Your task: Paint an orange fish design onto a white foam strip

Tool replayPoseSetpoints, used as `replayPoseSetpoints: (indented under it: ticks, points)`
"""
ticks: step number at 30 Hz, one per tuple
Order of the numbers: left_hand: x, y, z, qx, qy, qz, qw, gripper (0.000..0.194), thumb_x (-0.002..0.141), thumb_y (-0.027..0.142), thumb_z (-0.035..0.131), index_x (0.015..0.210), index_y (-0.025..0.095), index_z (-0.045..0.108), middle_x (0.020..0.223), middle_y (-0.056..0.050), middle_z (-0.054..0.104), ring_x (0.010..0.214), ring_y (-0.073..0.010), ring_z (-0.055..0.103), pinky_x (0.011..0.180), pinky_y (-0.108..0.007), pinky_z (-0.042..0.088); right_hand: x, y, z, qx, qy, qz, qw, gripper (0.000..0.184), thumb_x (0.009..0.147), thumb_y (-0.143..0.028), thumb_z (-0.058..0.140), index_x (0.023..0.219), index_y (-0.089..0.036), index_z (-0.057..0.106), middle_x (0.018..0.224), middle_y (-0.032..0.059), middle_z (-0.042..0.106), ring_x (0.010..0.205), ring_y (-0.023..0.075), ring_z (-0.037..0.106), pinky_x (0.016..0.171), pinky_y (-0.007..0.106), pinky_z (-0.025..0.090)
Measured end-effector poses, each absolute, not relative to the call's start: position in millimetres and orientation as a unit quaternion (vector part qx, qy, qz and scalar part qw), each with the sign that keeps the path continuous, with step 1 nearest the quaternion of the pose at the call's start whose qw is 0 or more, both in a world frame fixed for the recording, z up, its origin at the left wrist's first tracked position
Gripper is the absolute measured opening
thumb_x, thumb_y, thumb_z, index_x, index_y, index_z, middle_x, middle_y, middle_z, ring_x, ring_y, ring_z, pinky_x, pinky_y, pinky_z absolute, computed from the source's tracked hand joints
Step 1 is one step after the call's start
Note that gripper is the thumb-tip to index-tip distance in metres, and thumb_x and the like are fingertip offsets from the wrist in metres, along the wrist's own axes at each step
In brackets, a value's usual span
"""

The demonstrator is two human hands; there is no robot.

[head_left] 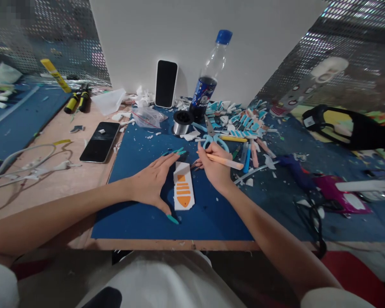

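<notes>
On the blue mat (141,222) lies a white foam-like piece (176,203) bearing an orange fish-bone shape (184,200), made of a head, bars and a tail. My left hand (152,179) is spread open at its left side, thumb and fingers apart, with long teal nails; whether a fingertip touches the piece is unclear. In my right hand (216,171) is a pale orange pen (226,161), gripped just to the right of the piece's upper end. The pen's tip is hidden by my fingers. Blue-handled scissors (208,128) lie right behind this hand.
Behind stand a cola bottle (208,81), a wire spool (181,122) and a white-framed phone (166,83). Foam scraps (247,119) are heaped at the back right. Leftward are a black phone (100,142), pliers (77,99) and white cables (48,169). A magenta tool (336,194) lies right.
</notes>
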State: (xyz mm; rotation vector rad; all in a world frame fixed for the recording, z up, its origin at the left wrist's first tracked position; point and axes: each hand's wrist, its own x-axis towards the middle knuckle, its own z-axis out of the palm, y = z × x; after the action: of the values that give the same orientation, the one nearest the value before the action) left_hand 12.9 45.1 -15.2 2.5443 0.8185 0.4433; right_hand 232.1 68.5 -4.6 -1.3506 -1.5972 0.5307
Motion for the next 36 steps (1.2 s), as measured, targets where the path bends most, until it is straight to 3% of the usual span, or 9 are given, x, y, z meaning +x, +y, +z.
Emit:
replayPoseSetpoints:
  ticks: [5,8,11,19,26,36]
  points:
    - [15,45,-16,0.916,0.305,0.145,0.217,0.135,0.051,0.075,0.066,0.141,0.018,-0.017,0.148,-0.025,0.016,0.137,-0.0392,0.02,0.109,-0.06,0.019,233,69,-4,-0.537,-0.657,0.23,0.477,0.034,0.081,-0.04,0.059,0.059,-0.022,0.042,0.054,-0.0009,0.056,0.048,0.0147,0.06,0.044,0.028,0.049]
    - [16,44,-16,0.914,0.314,0.147,0.209,0.138,0.05,0.077,0.066,0.141,0.016,-0.018,0.149,-0.026,0.012,0.138,-0.0399,0.013,0.109,-0.061,0.016,235,71,-1,-0.533,-0.618,0.284,0.503,0.034,0.079,-0.042,0.062,0.059,-0.022,0.042,0.054,-0.0009,0.058,0.048,0.0157,0.061,0.041,0.029,0.05]
    - [18,39,-16,0.904,0.34,0.163,0.203,0.142,0.045,0.081,0.063,0.14,0.016,-0.019,0.149,-0.026,0.01,0.138,-0.0409,0.01,0.108,-0.064,0.013,236,73,4,-0.52,-0.573,0.374,0.512,0.038,0.074,-0.043,0.066,0.057,-0.022,0.04,0.051,-0.001,0.059,0.043,0.0168,0.061,0.033,0.027,0.046]
    - [20,36,-16,0.892,0.359,0.155,0.226,0.132,0.052,0.074,0.066,0.141,0.017,-0.014,0.146,-0.024,0.026,0.136,-0.0365,0.025,0.11,-0.061,0.01,234,69,-8,-0.439,-0.557,0.55,0.442,0.038,0.074,-0.041,0.067,0.058,-0.02,0.039,0.039,-0.0062,0.054,0.025,0.0077,0.045,0.023,0.016,0.03]
    - [20,38,-17,0.894,0.356,0.17,0.211,0.131,0.051,0.079,0.062,0.142,0.017,-0.009,0.149,-0.022,0.017,0.138,-0.038,0.017,0.111,-0.058,0.013,238,68,-15,-0.435,-0.56,0.542,0.451,0.043,0.075,-0.04,0.067,0.055,-0.021,0.034,0.033,-0.0094,0.046,0.02,0.0057,0.036,0.022,0.017,0.026]
    - [22,38,-13,0.893,0.368,0.143,0.217,0.128,0.052,0.077,0.062,0.141,0.019,-0.009,0.146,-0.02,0.028,0.135,-0.0375,0.027,0.11,-0.06,0.014,229,63,-6,-0.421,-0.627,0.496,0.429,0.043,0.079,-0.037,0.063,0.052,-0.021,0.033,0.036,-0.009,0.037,0.026,0.0062,0.038,0.03,0.021,0.031]
